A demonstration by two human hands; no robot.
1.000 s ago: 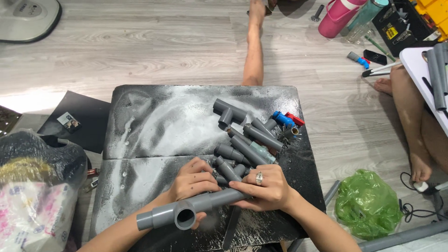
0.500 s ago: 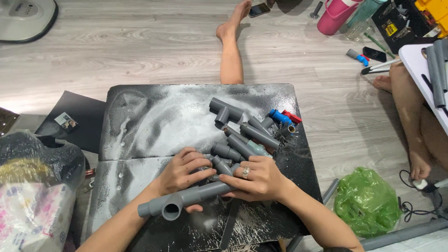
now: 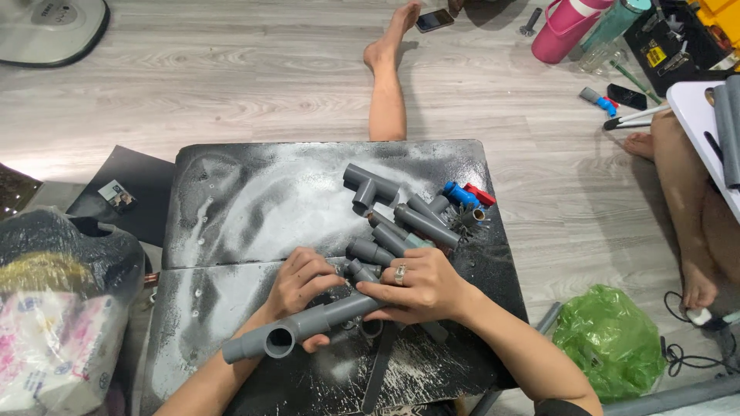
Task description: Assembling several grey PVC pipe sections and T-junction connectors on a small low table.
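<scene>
1. Step, by my read: joining a straight pipe into a grey tee fitting, held low over the black desk.
2. Left hand fingers curled around the pipe just behind the tee.
3. Right hand fingers clamp the pipe's other end, near the loose pipe pile.
4. Next likely needs a straight axial push, both grips firm.

Bare forearms, a silver ring on the right hand.

A green plastic bag and pink bottle on the floor
</scene>
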